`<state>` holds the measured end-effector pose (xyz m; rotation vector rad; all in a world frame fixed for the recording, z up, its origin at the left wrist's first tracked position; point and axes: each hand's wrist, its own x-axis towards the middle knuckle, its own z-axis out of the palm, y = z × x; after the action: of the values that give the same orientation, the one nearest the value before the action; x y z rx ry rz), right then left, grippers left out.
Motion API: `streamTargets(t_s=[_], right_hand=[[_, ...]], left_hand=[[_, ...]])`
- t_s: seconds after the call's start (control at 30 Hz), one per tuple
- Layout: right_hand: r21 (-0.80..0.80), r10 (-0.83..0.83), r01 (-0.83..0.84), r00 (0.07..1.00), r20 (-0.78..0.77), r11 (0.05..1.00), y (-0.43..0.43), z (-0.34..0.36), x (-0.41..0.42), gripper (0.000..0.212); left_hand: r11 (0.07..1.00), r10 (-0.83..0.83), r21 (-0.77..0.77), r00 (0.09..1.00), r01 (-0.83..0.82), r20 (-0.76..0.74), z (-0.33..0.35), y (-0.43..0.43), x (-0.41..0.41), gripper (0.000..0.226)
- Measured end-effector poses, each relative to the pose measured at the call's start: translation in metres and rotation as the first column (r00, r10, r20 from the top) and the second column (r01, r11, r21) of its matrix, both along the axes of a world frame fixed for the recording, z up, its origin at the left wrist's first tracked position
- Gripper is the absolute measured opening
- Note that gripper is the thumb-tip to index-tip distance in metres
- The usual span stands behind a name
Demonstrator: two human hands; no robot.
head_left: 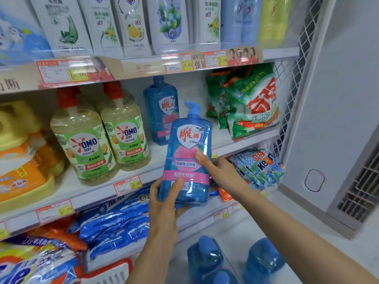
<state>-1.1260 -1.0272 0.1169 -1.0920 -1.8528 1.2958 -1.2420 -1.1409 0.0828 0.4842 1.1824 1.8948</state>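
The left hand (pixel 164 203) cups the base and the right hand (pixel 217 171) clasps the side of a blue translucent plastic pump bottle (pixel 187 144), held just above them. Shelving seems underway; the next move is to stand it beside the matching blue bottle (pixel 161 107) beyond.

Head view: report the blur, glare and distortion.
In the head view, the held blue pump bottle is fairly sharp. The refill pouches on the top shelf and the far left edge smear with blur. Glare whitens the price label. Wide-angle bending tilts the shelf edge and the wire side panel.
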Motion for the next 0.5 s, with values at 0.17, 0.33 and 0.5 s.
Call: streamTargets(t_s=[0.17,0.33,0.5], right_hand=[[0.211,-0.19,0.18,0.981,0.029,0.961,-0.031,0.01,0.012,0.098],[-0.044,-0.192,0.19,0.981,-0.04,0.981,-0.053,0.008,0.004,0.11],[-0.265,-0.205,0.143,0.953,-0.223,0.953,-0.064,-0.011,0.0,0.04]], left_hand=[[0.997,0.077,-0.018,0.992,-0.079,-0.1,-0.006,-0.019,0.004,0.069],[0.989,0.074,-0.071,0.857,-0.128,-0.509,-0.01,-0.031,-0.003,0.082],[0.963,0.096,0.013,0.299,-0.268,-0.949,-0.007,-0.041,0.004,0.085]])
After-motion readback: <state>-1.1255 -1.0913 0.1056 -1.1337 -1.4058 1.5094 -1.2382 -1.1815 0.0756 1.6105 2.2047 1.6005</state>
